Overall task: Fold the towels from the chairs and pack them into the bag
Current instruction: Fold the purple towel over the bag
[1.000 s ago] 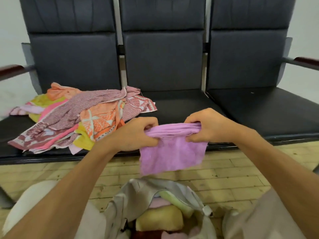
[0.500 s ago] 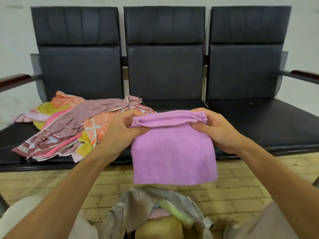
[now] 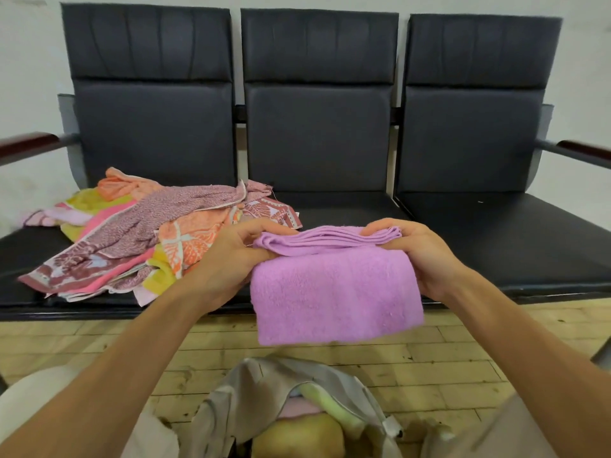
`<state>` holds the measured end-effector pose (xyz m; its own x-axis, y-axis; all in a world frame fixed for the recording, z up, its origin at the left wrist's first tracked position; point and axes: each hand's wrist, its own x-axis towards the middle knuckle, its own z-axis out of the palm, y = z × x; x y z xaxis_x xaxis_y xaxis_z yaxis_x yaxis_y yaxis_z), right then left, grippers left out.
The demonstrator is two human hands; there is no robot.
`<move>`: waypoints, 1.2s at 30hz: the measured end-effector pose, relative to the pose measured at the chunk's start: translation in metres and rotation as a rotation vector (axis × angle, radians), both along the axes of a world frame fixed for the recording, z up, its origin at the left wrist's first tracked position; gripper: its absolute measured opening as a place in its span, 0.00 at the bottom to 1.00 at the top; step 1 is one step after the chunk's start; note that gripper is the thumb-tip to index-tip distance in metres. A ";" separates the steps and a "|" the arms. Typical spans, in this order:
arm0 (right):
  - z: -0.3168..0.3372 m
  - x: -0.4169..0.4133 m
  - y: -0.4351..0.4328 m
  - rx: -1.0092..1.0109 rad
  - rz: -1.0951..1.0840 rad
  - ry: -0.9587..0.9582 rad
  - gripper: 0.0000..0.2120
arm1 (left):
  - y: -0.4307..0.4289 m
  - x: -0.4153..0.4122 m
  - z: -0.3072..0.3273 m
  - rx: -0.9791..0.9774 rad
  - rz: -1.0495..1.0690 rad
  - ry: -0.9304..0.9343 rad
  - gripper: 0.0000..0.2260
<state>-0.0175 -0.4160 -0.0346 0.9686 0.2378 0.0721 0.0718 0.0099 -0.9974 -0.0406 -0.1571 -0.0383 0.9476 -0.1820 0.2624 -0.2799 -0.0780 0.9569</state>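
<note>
Head view: folded purple towel (image 3: pixel 334 292) held in the air before the chairs (image 3: pixel 317 137), long axis left to right, stacked edges uppermost. Left hand (image 3: pixel 228 259) pinching the left end of those edges, right hand (image 3: pixel 423 256) the right end; fingers (image 3: pixel 264 229) curled and clamped on the cloth. Open bag (image 3: pixel 261 388) directly below the towel and nearer the body, apparently part-filled. Both hands about equally near it. Unfolded towel pile (image 3: pixel 132 233) on the left seat, beside the left hand.

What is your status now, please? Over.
Left hand and right hand grip purple towel, folded. Bag open below it. Nothing between them. Pile lies on chair.
</note>
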 end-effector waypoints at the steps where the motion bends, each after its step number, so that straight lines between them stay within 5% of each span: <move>1: 0.001 0.000 -0.001 0.009 -0.002 0.020 0.14 | 0.000 0.000 0.001 -0.035 -0.038 0.068 0.18; 6: 0.001 -0.003 -0.009 0.072 0.038 0.137 0.12 | -0.003 -0.002 0.004 -0.180 -0.254 0.253 0.09; 9: 0.003 -0.004 -0.005 -0.018 -0.055 0.156 0.24 | -0.010 0.000 0.000 -0.162 -0.160 0.293 0.09; 13: 0.001 -0.003 0.005 -0.193 -0.198 0.085 0.21 | -0.014 0.003 -0.010 -0.067 -0.081 0.267 0.10; 19: 0.000 0.003 0.008 -0.193 -0.159 -0.043 0.06 | -0.009 0.004 -0.007 -0.164 -0.013 0.248 0.18; 22: 0.000 0.006 0.002 -0.169 -0.064 -0.025 0.16 | -0.007 0.004 -0.005 -0.200 0.002 0.271 0.16; 30: 0.008 0.002 -0.019 -0.180 0.091 -0.041 0.16 | -0.010 0.005 -0.008 -0.139 -0.102 0.331 0.08; 36: 0.003 0.003 -0.026 -0.536 0.170 -0.044 0.10 | -0.017 -0.003 -0.012 0.147 -0.084 0.119 0.09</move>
